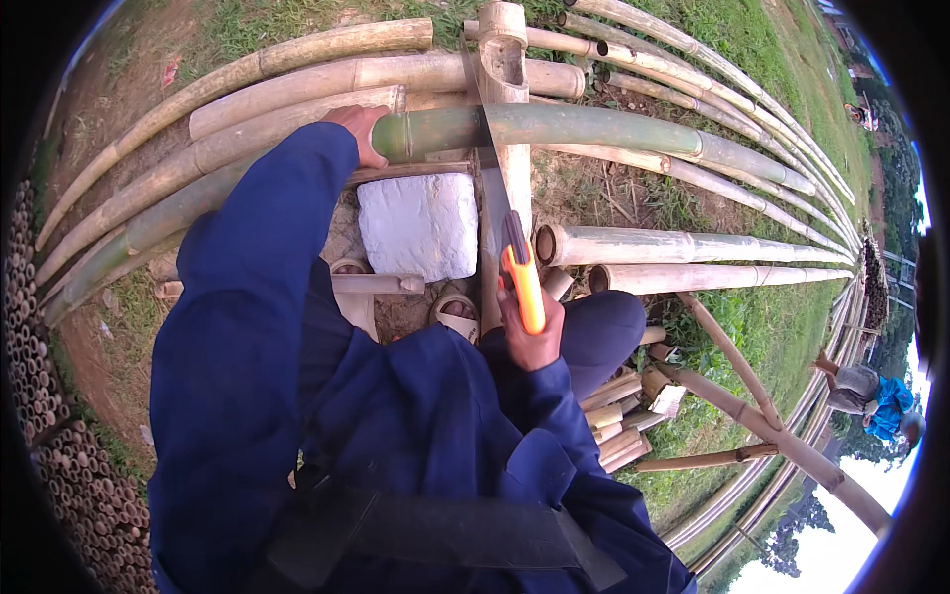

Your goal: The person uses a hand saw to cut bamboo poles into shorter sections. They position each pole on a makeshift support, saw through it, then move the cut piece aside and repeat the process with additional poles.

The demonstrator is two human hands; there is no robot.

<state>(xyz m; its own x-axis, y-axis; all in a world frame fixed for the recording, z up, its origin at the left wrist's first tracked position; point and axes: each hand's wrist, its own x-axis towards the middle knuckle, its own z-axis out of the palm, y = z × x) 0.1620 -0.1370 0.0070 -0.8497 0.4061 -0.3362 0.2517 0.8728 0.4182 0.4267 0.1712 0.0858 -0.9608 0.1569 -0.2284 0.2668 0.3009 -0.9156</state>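
A green bamboo pole [594, 127] lies crosswise in front of me. My left hand [358, 131] is closed over it, left of the saw, fingers partly hidden behind the pole. In my right hand [532, 332] is the orange handle of a hand saw [522, 272]. The saw's blade points away from me and meets the green pole, though how deep it sits in the bamboo I cannot tell. Under the pole near the blade stands a thick pale bamboo piece [503, 59] with a notch cut in it.
A white block [418, 226] sits on the ground between my hands, by my sandalled feet. Several bamboo poles [693, 247] spread to both sides. Short cut pieces [618, 426] are heaped by my right knee. Stacked bamboo [84, 485] stands at far left; another person [886, 406] is at far right.
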